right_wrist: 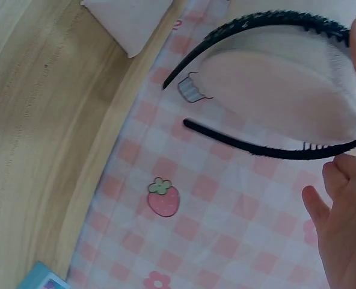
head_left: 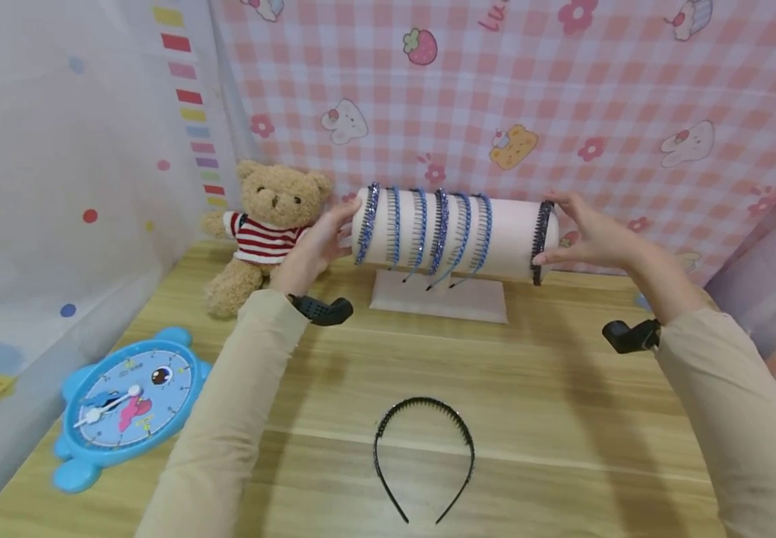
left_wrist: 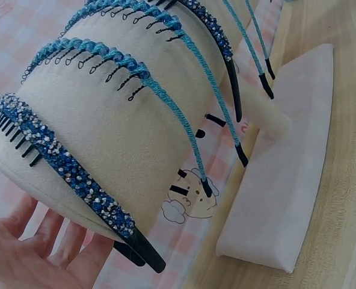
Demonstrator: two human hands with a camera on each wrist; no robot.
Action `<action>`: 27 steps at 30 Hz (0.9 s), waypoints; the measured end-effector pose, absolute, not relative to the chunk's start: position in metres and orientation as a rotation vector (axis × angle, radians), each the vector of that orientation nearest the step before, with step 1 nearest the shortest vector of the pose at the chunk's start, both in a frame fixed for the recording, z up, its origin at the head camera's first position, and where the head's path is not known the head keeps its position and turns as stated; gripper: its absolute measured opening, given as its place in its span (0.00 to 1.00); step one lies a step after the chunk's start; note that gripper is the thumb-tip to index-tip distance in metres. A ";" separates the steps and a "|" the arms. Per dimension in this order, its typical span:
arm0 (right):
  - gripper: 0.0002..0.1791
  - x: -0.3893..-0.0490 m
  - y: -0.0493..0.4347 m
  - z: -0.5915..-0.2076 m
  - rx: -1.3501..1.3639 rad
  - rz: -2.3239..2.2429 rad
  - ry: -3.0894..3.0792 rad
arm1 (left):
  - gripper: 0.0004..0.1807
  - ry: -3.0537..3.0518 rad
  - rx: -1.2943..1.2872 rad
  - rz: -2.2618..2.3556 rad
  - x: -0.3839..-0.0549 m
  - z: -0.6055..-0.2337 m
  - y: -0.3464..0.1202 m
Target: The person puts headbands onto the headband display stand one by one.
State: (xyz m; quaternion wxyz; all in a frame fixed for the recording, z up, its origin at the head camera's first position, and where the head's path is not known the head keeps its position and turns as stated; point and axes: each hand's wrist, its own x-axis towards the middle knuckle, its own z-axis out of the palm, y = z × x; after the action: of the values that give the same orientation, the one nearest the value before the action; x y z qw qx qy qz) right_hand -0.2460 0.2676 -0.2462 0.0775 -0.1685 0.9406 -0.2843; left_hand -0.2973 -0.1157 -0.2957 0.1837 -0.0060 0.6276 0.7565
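A pale padded display roll [head_left: 512, 232] lies level on a stand, with several blue headbands [head_left: 420, 228] around its left and middle part. My left hand [head_left: 317, 245] touches the roll's left end, fingers extended against it, beside a blue glittery headband [left_wrist: 76, 171]. At the right end, my right hand [head_left: 593, 230] holds a black toothed headband [head_left: 541, 243] between thumb and fingers. In the right wrist view this black headband [right_wrist: 268, 150] loops around the roll's end, its two tips apart. Another black headband [head_left: 424, 402] lies on the table in front.
The stand's pale base [head_left: 438, 297] rests on the wooden table [head_left: 509, 388] near the back edge. A teddy bear [head_left: 270, 217] in a striped shirt sits left of the roll. A blue toy clock [head_left: 135, 400] lies at the front left. Behind hangs a pink checked cloth [head_left: 462, 97].
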 end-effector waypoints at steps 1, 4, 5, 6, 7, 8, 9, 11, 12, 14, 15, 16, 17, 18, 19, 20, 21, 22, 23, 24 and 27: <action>0.57 -0.245 0.269 -0.247 -0.490 -0.864 2.815 | 0.30 1.770 -0.017 2.134 -0.297 -0.296 -0.115; 0.57 -0.244 0.273 -0.251 -0.457 -0.900 2.811 | 0.30 1.774 -0.012 2.130 -0.297 -0.298 -0.113; 0.58 -0.244 0.274 -0.252 -0.450 -0.904 2.812 | 0.30 1.774 -0.011 2.132 -0.296 -0.298 -0.113; 0.58 -0.245 0.274 -0.253 -0.448 -0.906 2.814 | 0.30 1.770 -0.003 2.138 -0.296 -0.298 -0.113; 0.58 -0.245 0.275 -0.253 -0.452 -0.912 2.815 | 0.30 1.772 0.005 2.140 -0.297 -0.298 -0.113; 0.59 -0.246 0.275 -0.253 -0.454 -0.909 2.818 | 0.29 1.773 0.018 2.144 -0.296 -0.298 -0.113; 0.59 -0.246 0.276 -0.253 -0.461 -0.908 2.820 | 0.29 1.773 0.028 2.151 -0.296 -0.298 -0.114; 0.59 -0.248 0.274 -0.253 -0.496 -0.898 2.819 | 0.29 1.773 0.032 2.155 -0.297 -0.298 -0.114; 0.58 -0.250 0.273 -0.252 -0.512 -0.884 2.821 | 0.29 1.771 0.034 2.154 -0.297 -0.298 -0.115; 0.57 -0.252 0.270 -0.251 -0.544 -0.858 2.820 | 0.28 1.769 0.031 2.156 -0.297 -0.298 -0.115; 0.57 -0.253 0.268 -0.250 -0.559 -0.843 2.823 | 0.29 1.760 0.023 2.158 -0.298 -0.298 -0.115; 0.57 -0.254 0.266 -0.248 -0.572 -0.825 2.824 | 0.29 1.760 0.020 2.159 -0.298 -0.298 -0.116; 0.57 -0.255 0.264 -0.247 -0.599 -0.798 2.840 | 0.29 1.759 0.020 2.162 -0.298 -0.298 -0.116; 0.56 -0.256 0.262 -0.245 -0.634 -0.770 2.862 | 0.29 1.764 0.020 2.157 -0.298 -0.297 -0.116; 0.55 -0.257 0.260 -0.244 -0.672 -0.733 2.885 | 0.29 1.766 0.013 2.158 -0.299 -0.297 -0.117; 0.55 -0.258 0.257 -0.242 -0.703 -0.682 2.915 | 0.29 1.773 0.007 2.155 -0.299 -0.296 -0.117; 0.54 -0.259 0.254 -0.240 -0.726 -0.623 2.944 | 0.30 1.777 -0.006 2.150 -0.299 -0.296 -0.117; 0.53 -0.260 0.251 -0.239 -0.746 -0.563 2.968 | 0.29 1.785 -0.009 2.145 -0.299 -0.296 -0.117; 0.52 -0.261 0.247 -0.237 -0.763 -0.505 2.989 | 0.29 1.785 -0.016 2.139 -0.300 -0.296 -0.117; 0.52 -0.262 0.243 -0.236 -0.762 -0.460 2.993 | 0.28 1.784 -0.022 2.135 -0.300 -0.296 -0.116; 0.53 -0.265 0.233 -0.233 -0.742 -0.388 2.976 | 0.26 1.775 -0.014 2.134 -0.300 -0.297 -0.115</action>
State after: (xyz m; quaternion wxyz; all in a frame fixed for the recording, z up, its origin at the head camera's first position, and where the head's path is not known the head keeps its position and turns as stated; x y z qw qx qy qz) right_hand -0.2646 0.2335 -0.2334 0.0252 -0.2400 0.9623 -0.1256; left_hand -0.2998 -0.1151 -0.2974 0.1818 -0.0048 0.6289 0.7559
